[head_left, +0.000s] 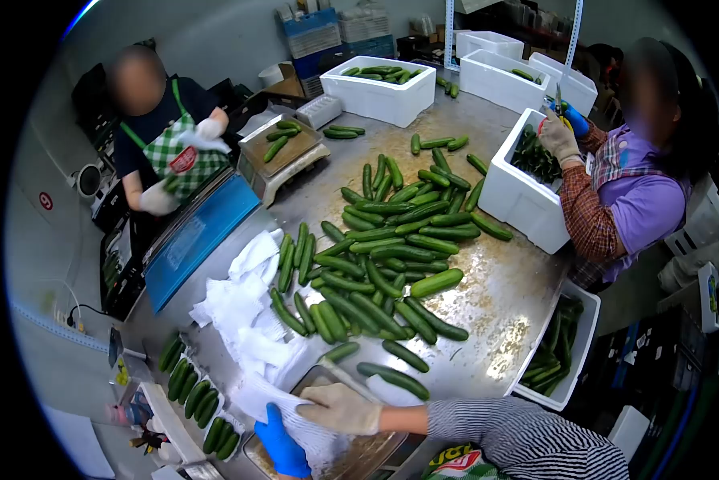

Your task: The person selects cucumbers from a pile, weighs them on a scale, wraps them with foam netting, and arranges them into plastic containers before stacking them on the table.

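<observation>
My left hand (283,444), in a blue glove, is closed on the edge of a white mesh net (255,396) near the table's front. From the right, my right hand (343,408), in a pale knit glove, grips the same net at its upper side. The net stretches between my hands and hangs over a metal tray (255,458). Just beyond, a heap of white netting (247,312) lies on the table. Close to my right hand are loose cucumbers (393,381); a large pile of cucumbers (399,248) covers the table's middle.
Packed cucumbers (191,392) line the left edge. A scale (295,164) and blue crate (203,240) stand farther back. White foam boxes (379,92) sit along the far and right sides. One co-worker (171,136) stands far left; another (631,176) holds scissors at right.
</observation>
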